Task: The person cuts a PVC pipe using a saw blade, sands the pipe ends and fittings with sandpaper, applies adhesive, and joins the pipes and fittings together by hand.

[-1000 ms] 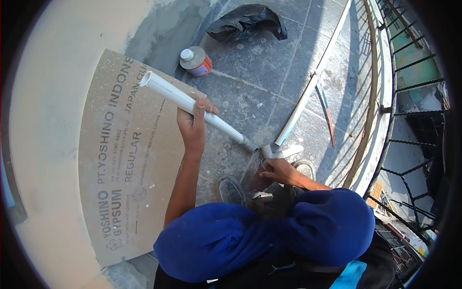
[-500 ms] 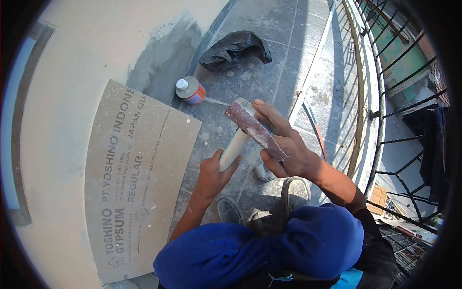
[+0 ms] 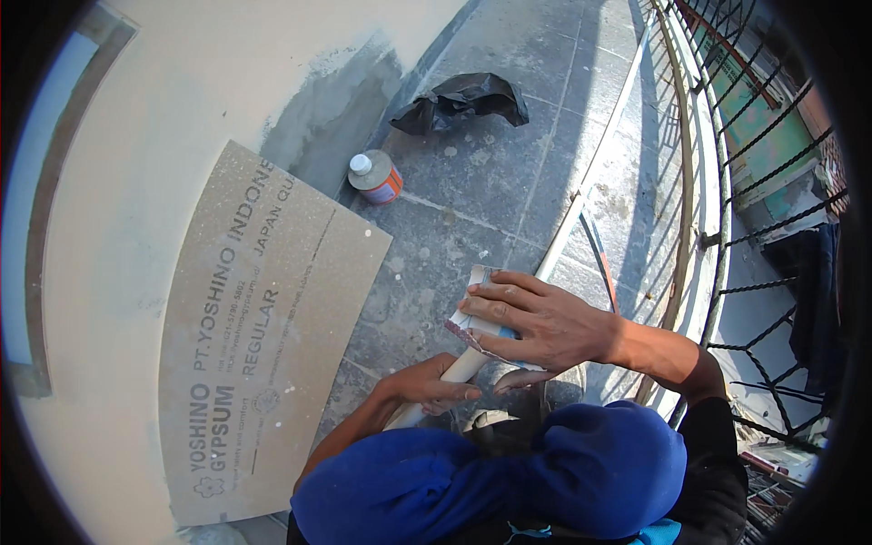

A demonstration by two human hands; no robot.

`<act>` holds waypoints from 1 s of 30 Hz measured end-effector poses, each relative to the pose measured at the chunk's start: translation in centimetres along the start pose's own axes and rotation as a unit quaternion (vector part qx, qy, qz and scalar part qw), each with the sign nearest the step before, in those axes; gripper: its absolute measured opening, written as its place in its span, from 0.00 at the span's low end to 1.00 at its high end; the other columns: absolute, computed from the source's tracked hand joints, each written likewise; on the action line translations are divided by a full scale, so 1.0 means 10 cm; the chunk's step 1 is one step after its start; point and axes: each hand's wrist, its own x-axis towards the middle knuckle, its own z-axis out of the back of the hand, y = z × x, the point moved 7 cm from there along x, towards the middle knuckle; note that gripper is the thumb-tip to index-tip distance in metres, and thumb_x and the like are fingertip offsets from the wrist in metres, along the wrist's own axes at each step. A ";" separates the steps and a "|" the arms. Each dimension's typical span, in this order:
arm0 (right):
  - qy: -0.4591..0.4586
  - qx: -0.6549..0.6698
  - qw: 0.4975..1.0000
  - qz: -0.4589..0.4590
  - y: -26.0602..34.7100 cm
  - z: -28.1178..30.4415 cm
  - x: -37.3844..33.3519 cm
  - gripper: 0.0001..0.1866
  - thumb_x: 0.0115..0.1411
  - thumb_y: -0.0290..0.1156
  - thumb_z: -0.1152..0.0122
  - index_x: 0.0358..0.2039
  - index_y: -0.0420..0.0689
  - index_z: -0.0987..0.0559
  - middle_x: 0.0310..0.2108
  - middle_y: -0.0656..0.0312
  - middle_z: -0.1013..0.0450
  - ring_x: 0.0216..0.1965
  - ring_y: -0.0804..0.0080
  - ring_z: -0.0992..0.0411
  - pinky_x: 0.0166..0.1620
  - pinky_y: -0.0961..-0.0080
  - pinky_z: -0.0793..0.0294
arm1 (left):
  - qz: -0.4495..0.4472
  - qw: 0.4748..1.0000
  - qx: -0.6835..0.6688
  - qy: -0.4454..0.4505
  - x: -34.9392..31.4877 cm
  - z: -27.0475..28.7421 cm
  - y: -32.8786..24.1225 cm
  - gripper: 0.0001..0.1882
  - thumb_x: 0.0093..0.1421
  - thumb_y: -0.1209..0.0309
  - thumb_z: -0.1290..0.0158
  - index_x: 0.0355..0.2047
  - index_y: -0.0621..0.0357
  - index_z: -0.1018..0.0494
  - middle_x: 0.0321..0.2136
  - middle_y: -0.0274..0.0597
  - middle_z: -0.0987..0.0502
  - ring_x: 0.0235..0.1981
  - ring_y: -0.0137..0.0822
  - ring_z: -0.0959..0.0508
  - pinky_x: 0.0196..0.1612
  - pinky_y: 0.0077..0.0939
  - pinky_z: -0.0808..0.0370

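Observation:
My left hand (image 3: 427,383) is closed around a white, round pipe (image 3: 468,363) that slants up and away from my lap. Over the pipe's farther part lies a sheet of sandpaper (image 3: 474,320), its whitish printed back upward and a dark red gritty edge showing at the left. My right hand (image 3: 540,322) grips the sandpaper from above, with fingers laid across its back and the thumb lower down by the pipe. The stretch of pipe under this hand is hidden. I cannot tell whether it joins the long white length (image 3: 595,163) beyond.
A brown gypsum board (image 3: 272,363) lies at left by the cream wall (image 3: 136,227). A white-capped bottle (image 3: 375,178) and a black plastic bag (image 3: 463,102) are on the grey tiled floor (image 3: 454,218). A black metal railing (image 3: 763,173) runs along the right.
My right hand has come nearer to me and turned the sandpaper from gritty side showing to white back up, over the pipe. My left hand has also come lower. The view has shifted slightly.

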 end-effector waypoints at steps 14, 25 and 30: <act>0.054 -0.125 0.988 -0.077 -0.44 -0.61 -0.13 0.25 0.56 0.58 0.50 0.28 0.45 0.28 0.19 0.62 0.35 0.24 0.67 0.33 0.29 0.73 0.38 | -0.114 0.901 0.244 -0.341 0.02 0.07 -0.12 0.18 0.56 0.58 0.41 0.33 0.62 0.30 0.16 0.43 0.25 0.15 0.34 0.25 0.19 0.34 0.28; -0.247 0.263 0.737 -0.571 -1.28 -0.41 -0.97 0.38 0.66 0.60 0.71 0.23 0.38 0.25 0.19 0.60 0.30 0.24 0.73 0.32 0.33 0.70 0.33 | 0.043 0.730 0.504 -0.459 -0.43 0.39 -0.06 0.15 0.55 0.63 0.41 0.33 0.62 0.29 0.19 0.54 0.24 0.21 0.53 0.21 0.23 0.43 0.27; -0.101 -0.149 0.984 -0.009 -0.20 -0.36 -0.23 0.23 0.64 0.50 0.58 0.48 0.46 0.28 0.53 0.54 0.34 0.48 0.61 0.33 0.47 0.63 0.34 | -0.041 0.869 0.319 -0.376 -0.22 0.23 -0.20 0.17 0.55 0.62 0.41 0.34 0.65 0.27 0.20 0.49 0.23 0.20 0.41 0.21 0.23 0.33 0.28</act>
